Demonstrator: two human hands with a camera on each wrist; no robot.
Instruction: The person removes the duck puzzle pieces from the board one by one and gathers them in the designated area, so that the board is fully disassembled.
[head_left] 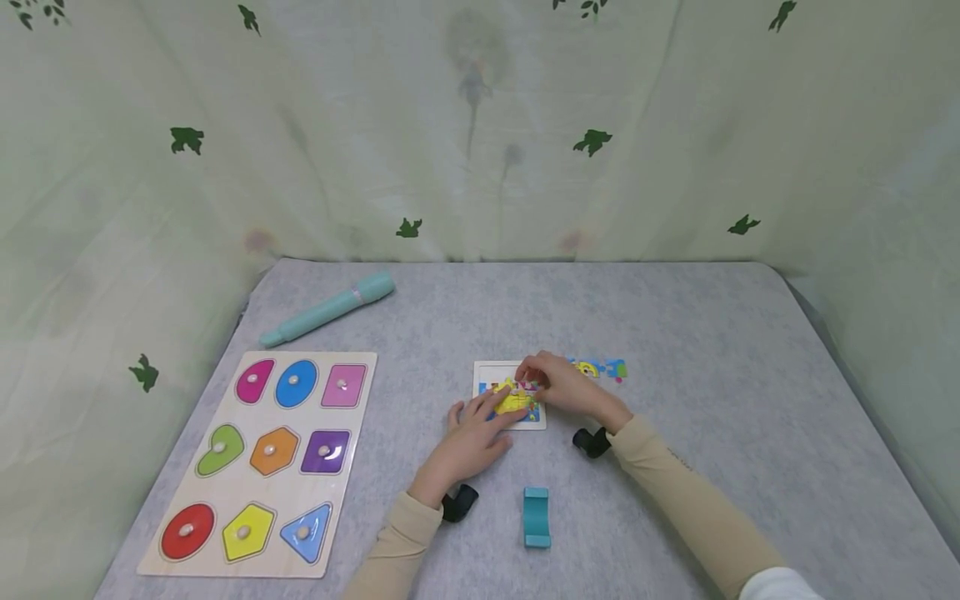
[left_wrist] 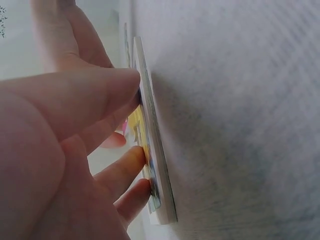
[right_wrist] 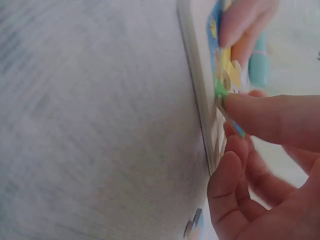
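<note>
A small jigsaw puzzle in a white frame (head_left: 486,367) lies flat on the table, with yellow, blue and pink picture pieces in it. My left hand (head_left: 468,442) lays its spread fingers on the picture's left and lower part. In the left wrist view, those fingertips (left_wrist: 138,154) press on the pieces. From the right, my right hand (head_left: 567,386) reaches over the frame. The right wrist view shows it pinching a thin jigsaw piece (right_wrist: 239,130), tilted up at one edge of the picture. Loose jigsaw pieces (head_left: 617,369) lie just behind the right hand.
On the left stands out a wooden peg board (head_left: 285,517) with several coloured knobbed shapes. Behind it lies a teal marker-shaped stick (head_left: 322,316). A teal curved bracket (head_left: 536,518) sits in front, between the forearms. A patterned curtain (head_left: 480,125) borders the table.
</note>
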